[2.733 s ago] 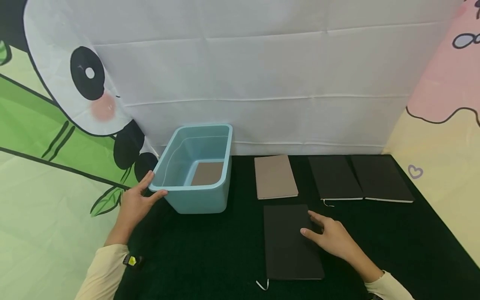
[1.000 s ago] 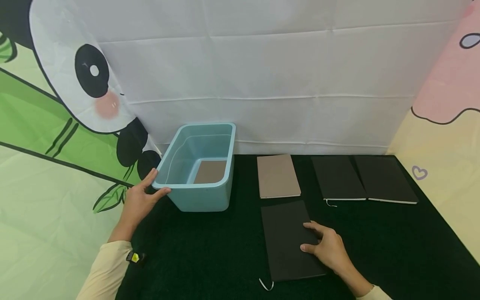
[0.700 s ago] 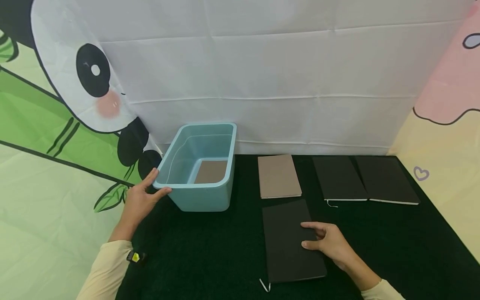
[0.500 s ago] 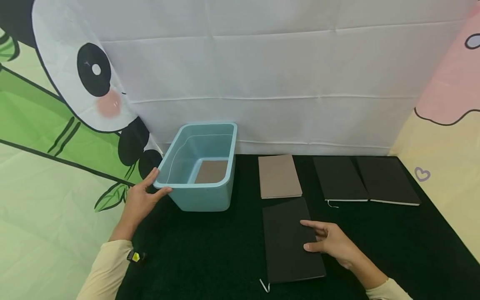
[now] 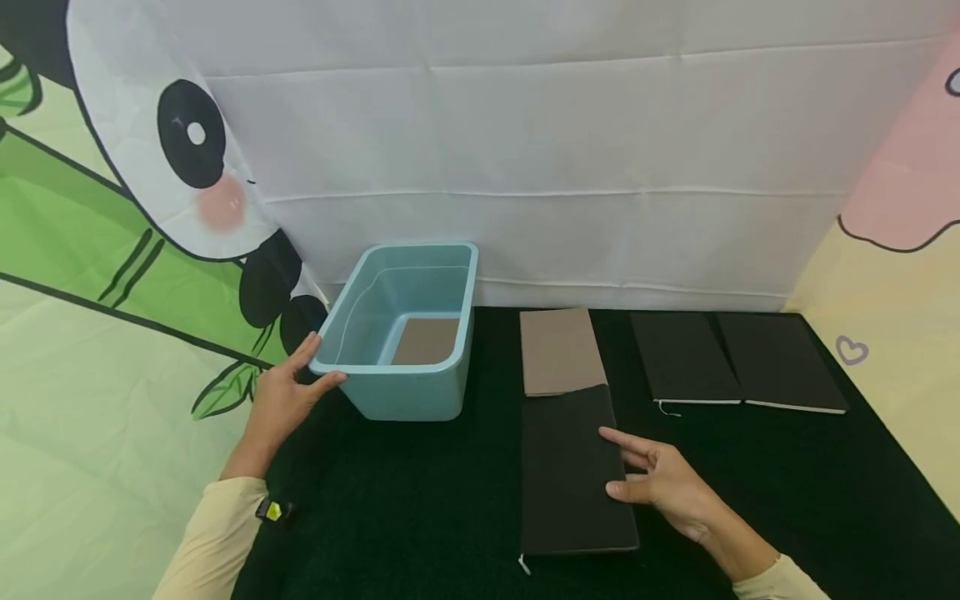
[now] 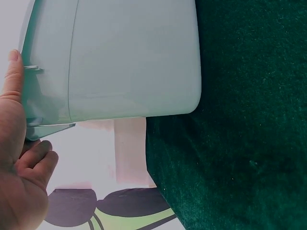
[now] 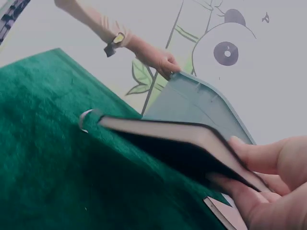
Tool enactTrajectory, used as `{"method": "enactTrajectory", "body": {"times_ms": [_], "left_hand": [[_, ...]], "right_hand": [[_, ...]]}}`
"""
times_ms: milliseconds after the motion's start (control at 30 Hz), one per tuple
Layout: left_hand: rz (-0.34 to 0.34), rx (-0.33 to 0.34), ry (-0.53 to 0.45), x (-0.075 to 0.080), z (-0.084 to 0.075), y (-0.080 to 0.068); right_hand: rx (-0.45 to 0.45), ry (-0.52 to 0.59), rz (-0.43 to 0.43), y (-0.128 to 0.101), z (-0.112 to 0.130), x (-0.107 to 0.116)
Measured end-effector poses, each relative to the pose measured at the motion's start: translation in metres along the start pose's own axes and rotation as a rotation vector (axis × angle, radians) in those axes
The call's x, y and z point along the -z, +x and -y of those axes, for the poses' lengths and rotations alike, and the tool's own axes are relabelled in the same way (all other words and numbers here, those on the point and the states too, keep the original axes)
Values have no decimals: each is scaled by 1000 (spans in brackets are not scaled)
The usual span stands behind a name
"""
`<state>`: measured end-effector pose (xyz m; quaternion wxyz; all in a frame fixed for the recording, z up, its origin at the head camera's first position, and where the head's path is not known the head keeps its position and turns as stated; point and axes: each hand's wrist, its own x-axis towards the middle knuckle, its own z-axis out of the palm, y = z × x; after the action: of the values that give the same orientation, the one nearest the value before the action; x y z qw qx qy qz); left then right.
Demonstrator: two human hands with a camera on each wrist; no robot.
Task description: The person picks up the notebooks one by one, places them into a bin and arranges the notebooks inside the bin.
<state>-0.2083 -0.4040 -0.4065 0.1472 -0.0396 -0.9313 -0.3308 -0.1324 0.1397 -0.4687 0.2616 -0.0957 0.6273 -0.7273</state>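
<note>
On the left in the head view, my left hand (image 5: pixel 281 408) grips the near left corner of a light blue plastic bin (image 5: pixel 408 396); the left wrist view shows the thumb (image 6: pixel 14 76) along the rim and fingers curled under it. A brown notebook (image 5: pixel 427 343) lies in the bin. My right hand (image 5: pixel 675 492) pinches the right edge of a black notebook (image 5: pixel 573 483) with a white ribbon. In the right wrist view this notebook's page edges (image 7: pixel 158 130) show, raised above the green cloth. Its far end overlaps a beige notebook (image 5: pixel 562 354) in the head view.
Two more black notebooks (image 5: pixel 686 358) lie side by side at the back right of the dark green tablecloth (image 5: pixel 420 517). A white curtain (image 5: pixel 540 167) hangs behind the table, with cartoon-printed cloth at both sides.
My right hand has taken hold of the black notebook and lifted it, its far end now covering the beige notebook's near edge. My left hand keeps its grip on the bin.
</note>
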Motion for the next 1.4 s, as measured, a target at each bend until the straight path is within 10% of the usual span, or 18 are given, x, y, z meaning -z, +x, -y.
{"method": "enactTrajectory", "body": {"times_ms": [1400], "left_hand": [[-3,-4,9,2,-4,0]], "right_hand": [[98,161,-83,73,144,-2]]}}
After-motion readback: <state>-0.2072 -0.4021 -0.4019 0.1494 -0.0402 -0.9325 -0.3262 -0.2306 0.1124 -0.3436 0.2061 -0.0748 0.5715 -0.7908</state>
